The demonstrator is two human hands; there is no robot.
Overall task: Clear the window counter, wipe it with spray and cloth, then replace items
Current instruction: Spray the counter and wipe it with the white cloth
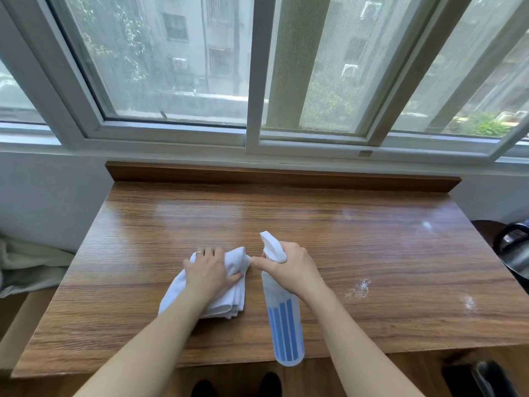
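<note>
Gripping cloth and spray bottle, both hands hide the trigger.

Daylight came through the window across the upper frame, bright but soft. It left pale glare on the wooden counter at center and right. Shadows were faint. Wide-angle distortion bent the frame edges; the lower right corner was dark and blurred.
</note>
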